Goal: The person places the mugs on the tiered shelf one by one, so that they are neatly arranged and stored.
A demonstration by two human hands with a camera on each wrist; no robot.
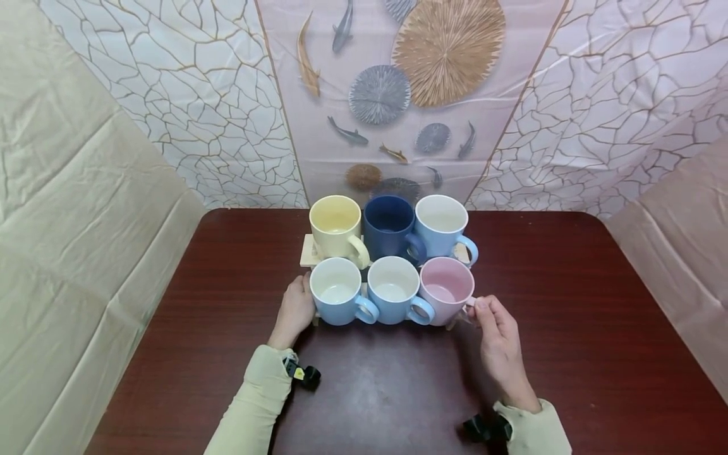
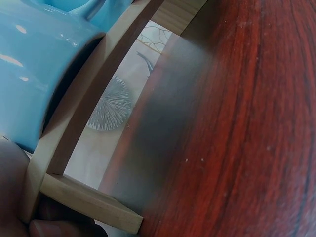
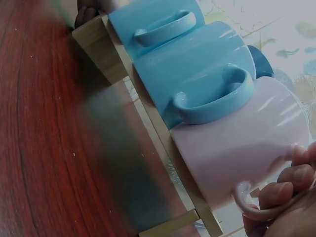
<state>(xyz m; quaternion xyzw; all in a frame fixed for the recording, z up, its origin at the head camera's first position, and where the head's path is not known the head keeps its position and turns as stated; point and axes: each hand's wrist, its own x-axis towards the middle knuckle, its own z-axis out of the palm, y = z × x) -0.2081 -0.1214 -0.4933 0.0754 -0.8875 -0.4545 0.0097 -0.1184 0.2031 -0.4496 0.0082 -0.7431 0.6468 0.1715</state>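
A two-tier wooden rack [image 1: 309, 253] carries two rows of mugs. My left hand [image 1: 296, 306] grips its left end, with fingertips [image 2: 47, 228] curled beside a short leg. On the front row stand a light blue mug [image 1: 335, 309], a second light blue mug [image 1: 394, 309] and a pink mug [image 1: 446, 285] at the right. My right hand [image 1: 502, 341] pinches the pink mug's handle [image 3: 261, 212]; the mug sits on the rack's front rail [image 3: 163, 133], leaning slightly. Behind are a yellow mug [image 1: 335, 240], a dark blue mug [image 1: 389, 239] and another light blue mug [image 1: 440, 239].
The dark red wooden table [image 1: 239, 253] runs out on both sides of the rack and in front of it. A patterned cloth [image 1: 375, 145] hangs behind the table, with plain beige cloth [image 1: 74, 253] at the left and more at the right.
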